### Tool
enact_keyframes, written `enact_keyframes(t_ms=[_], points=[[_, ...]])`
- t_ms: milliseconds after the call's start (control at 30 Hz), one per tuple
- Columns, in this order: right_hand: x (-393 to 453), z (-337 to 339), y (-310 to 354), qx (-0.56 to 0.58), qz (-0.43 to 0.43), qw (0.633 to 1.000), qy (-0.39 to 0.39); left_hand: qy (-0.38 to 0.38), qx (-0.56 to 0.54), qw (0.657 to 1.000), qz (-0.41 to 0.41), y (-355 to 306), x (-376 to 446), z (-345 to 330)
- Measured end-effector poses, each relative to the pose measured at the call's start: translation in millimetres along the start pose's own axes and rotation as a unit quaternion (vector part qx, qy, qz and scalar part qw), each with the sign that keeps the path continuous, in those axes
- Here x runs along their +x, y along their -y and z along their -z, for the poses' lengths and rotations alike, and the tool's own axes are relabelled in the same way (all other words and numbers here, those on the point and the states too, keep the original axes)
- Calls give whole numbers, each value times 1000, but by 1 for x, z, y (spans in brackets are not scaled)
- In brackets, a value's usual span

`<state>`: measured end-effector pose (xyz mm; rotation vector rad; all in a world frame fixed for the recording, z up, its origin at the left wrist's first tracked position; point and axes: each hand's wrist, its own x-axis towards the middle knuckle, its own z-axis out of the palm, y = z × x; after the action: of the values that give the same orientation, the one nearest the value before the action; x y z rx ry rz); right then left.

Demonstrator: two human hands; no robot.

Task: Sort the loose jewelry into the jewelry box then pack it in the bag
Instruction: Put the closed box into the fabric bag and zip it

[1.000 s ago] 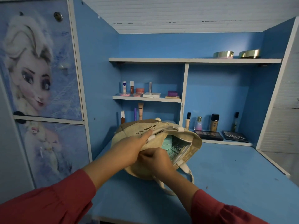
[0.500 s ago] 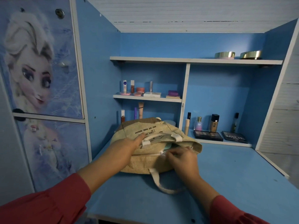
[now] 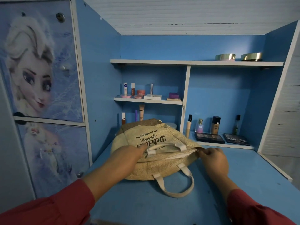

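A beige woven bag [image 3: 155, 135] with dark printed lettering lies on the blue desk [image 3: 235, 184], its white zip line closed along the top. My left hand [image 3: 128, 156] grips the bag's left end by the upper handle. My right hand [image 3: 212, 158] pinches the zip pull [image 3: 198, 150] at the bag's right end. One cream handle [image 3: 178, 189] loops toward me on the desk. The jewelry box is hidden inside the bag.
Cosmetics line the small shelf [image 3: 147, 100] and the back ledge behind the bag, with two dark palettes [image 3: 222, 138] at the right. Two gold tins [image 3: 238, 57] sit on the top shelf. A picture-covered cupboard door [image 3: 40, 70] stands on the left.
The bag's mouth was open, showing a teal box inside. My right hand has drawn the zip rightward to the bag's end, and the box is now out of sight.
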<state>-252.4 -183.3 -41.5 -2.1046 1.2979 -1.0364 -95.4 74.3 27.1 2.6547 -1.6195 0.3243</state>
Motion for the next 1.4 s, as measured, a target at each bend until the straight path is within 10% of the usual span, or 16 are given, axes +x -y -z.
enact_keyframes(t_ms=[433, 933, 1400], points=[[-10, -9, 69, 371, -230, 884, 171, 81, 68, 993, -43, -71, 10, 20], [69, 80, 180, 156, 57, 966, 198, -115, -248, 957, 98, -6, 91, 41], [31, 71, 225, -41, 335, 915, 221, -160, -721, 668, 85, 7, 93, 10]])
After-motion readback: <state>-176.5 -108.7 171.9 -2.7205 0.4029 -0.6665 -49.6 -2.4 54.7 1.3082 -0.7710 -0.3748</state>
